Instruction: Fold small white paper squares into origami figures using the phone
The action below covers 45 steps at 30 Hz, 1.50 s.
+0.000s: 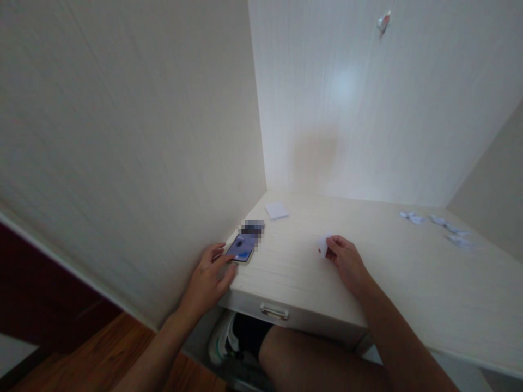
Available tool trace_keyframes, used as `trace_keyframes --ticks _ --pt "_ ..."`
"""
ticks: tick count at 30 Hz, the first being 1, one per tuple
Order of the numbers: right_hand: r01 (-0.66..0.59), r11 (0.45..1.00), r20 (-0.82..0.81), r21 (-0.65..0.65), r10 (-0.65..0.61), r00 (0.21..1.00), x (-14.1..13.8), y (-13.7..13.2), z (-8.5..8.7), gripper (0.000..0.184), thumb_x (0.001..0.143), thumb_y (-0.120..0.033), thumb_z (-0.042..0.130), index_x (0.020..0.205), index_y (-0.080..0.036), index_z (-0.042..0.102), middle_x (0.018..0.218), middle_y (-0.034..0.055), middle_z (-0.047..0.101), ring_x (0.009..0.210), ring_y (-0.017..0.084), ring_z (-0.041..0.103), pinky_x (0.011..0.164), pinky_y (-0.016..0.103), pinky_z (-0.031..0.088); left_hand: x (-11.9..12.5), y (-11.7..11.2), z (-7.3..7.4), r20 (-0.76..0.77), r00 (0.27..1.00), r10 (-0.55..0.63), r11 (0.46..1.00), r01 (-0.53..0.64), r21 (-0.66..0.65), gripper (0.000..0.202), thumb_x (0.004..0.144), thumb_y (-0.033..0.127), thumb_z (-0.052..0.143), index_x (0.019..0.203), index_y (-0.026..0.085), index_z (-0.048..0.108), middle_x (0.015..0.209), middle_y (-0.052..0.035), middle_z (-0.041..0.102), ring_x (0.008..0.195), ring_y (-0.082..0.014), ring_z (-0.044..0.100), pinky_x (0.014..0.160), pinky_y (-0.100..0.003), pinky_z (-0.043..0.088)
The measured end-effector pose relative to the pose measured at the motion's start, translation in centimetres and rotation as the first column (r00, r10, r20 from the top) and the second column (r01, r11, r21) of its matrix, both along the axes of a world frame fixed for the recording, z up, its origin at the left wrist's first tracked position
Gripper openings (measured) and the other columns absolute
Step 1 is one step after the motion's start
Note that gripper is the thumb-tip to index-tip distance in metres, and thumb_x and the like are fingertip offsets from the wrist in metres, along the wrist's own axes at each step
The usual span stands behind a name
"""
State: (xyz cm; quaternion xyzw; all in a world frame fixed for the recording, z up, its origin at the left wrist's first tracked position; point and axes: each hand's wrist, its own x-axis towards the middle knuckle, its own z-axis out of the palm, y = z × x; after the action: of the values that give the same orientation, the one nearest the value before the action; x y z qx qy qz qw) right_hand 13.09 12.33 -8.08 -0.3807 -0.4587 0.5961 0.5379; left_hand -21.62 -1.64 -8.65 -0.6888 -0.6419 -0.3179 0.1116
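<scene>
My left hand (210, 276) rests at the left edge of the desk with its fingers apart. Its index finger touches the lower end of a smartphone (242, 251), which lies face up with its screen lit; the upper part of the phone is blurred out. Over the middle of the desk, my right hand (345, 260) pinches a small white paper piece (323, 246) with a red mark on it. The fingers cover part of that piece.
A square white pad or stack of paper (277, 211) lies behind the phone. Several crumpled white pieces (457, 239) are at the far right of the desk (392, 261). Panels enclose the desk at left, back and right. A drawer handle (274, 311) is on the front.
</scene>
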Motion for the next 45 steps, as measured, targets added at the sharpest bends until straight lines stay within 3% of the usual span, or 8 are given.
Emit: trace_keyframes --ticks 6,10,13,16,20,24,30,45 --pt "0.003 1.0 -0.031 0.0 -0.003 1.0 -0.1 0.0 0.1 0.045 0.058 -0.061 0.086 0.066 -0.022 0.065 0.07 0.0027 0.066 0.07 0.019 0.059 0.069 0.034 0.05 0.0 1.3 0.8 0.021 0.999 0.028 0.997 -0.026 -0.076 0.061 0.095 0.05 0.056 0.144 0.017 0.047 0.148 -0.0171 0.044 0.135 -0.0325 0.05 0.114 -0.052 0.044" --pt "0.001 1.0 -0.062 0.001 -0.001 0.998 -0.1 -0.1 0.3 0.044 0.058 -0.058 0.087 0.067 -0.021 0.065 0.069 0.0004 0.063 0.067 0.017 0.056 0.068 0.032 0.048 2.3 1.4 1.5 0.109 0.992 -0.066 0.993 0.054 0.106 0.042 0.094 0.042 0.06 0.129 0.019 0.06 0.133 -0.0138 0.058 0.125 -0.0297 0.057 0.11 -0.049 0.046" --pt "-0.028 1.0 -0.095 0.005 0.029 0.995 0.2 -0.4 0.8 0.041 0.062 -0.054 0.087 0.07 -0.021 0.064 0.07 -0.0013 0.06 0.068 0.015 0.053 0.066 0.029 0.044 6.7 2.8 3.3 0.308 0.918 -0.249 0.967 0.216 0.139 0.023 0.095 0.036 0.059 0.108 0.02 0.07 0.111 -0.0097 0.069 0.106 -0.0249 0.065 0.099 -0.041 0.052" --pt "-0.078 0.997 -0.145 0.009 0.079 0.986 0.6 -0.7 1.5 0.037 0.067 -0.05 0.087 0.073 -0.022 0.063 0.069 -0.0032 0.055 0.066 0.013 0.049 0.063 0.027 0.041 12.3 6.1 5.7 0.703 0.622 -0.346 0.885 0.464 0.025 0.028 0.094 0.043 0.06 0.096 0.017 0.072 0.092 -0.008 0.073 0.084 -0.0204 0.068 0.081 -0.035 0.057" --pt "-0.134 0.99 -0.208 0.037 0.139 0.968 1.1 -1.0 2.0 0.037 0.069 -0.05 0.086 0.076 -0.023 0.063 0.075 -0.0017 0.057 0.069 0.014 0.049 0.065 0.028 0.041 18.0 10.8 7.4 0.969 0.15 -0.195 0.614 0.789 0.002 0.032 0.082 0.042 0.077 0.095 0.013 0.073 0.092 -0.0087 0.072 0.082 -0.0174 0.068 0.075 -0.03 0.054" --pt "-0.153 0.987 -0.24 0.058 0.162 0.957 2.1 -1.2 1.9 0.036 0.071 -0.05 0.085 0.076 -0.022 0.063 0.082 0.0011 0.063 0.074 0.016 0.052 0.067 0.029 0.041 20.2 13.1 6.0 0.999 -0.051 -0.019 0.444 0.894 0.054 0.033 0.074 0.034 0.087 0.093 0.012 0.073 0.089 -0.0064 0.071 0.078 -0.0129 0.067 0.073 -0.025 0.052" --pt "-0.191 0.981 -0.249 0.038 0.194 0.949 3.5 -1.7 1.7 0.03 0.071 -0.04 0.088 0.077 -0.022 0.065 0.078 -0.0001 0.061 0.073 0.015 0.052 0.066 0.029 0.039 20.8 13.4 3.6 0.989 -0.107 0.106 0.399 0.915 0.057 0.032 0.071 0.028 0.09 0.092 0.013 0.072 0.088 -0.0042 0.07 0.078 -0.0111 0.067 0.072 -0.022 0.052" --pt "-0.243 0.969 -0.257 0.049 0.248 0.934 3.2 -3.1 2.2 0.028 0.071 -0.037 0.09 0.079 -0.023 0.067 0.079 -0.0019 0.063 0.071 0.013 0.054 0.066 0.028 0.04 20.9 12.3 3.4 0.986 -0.108 0.126 0.373 0.926 0.054 0.036 0.067 0.028 0.092 0.089 0.016 0.066 0.081 0.0013 0.063 0.069 -0.0083 0.061 0.053 -0.018 0.043"
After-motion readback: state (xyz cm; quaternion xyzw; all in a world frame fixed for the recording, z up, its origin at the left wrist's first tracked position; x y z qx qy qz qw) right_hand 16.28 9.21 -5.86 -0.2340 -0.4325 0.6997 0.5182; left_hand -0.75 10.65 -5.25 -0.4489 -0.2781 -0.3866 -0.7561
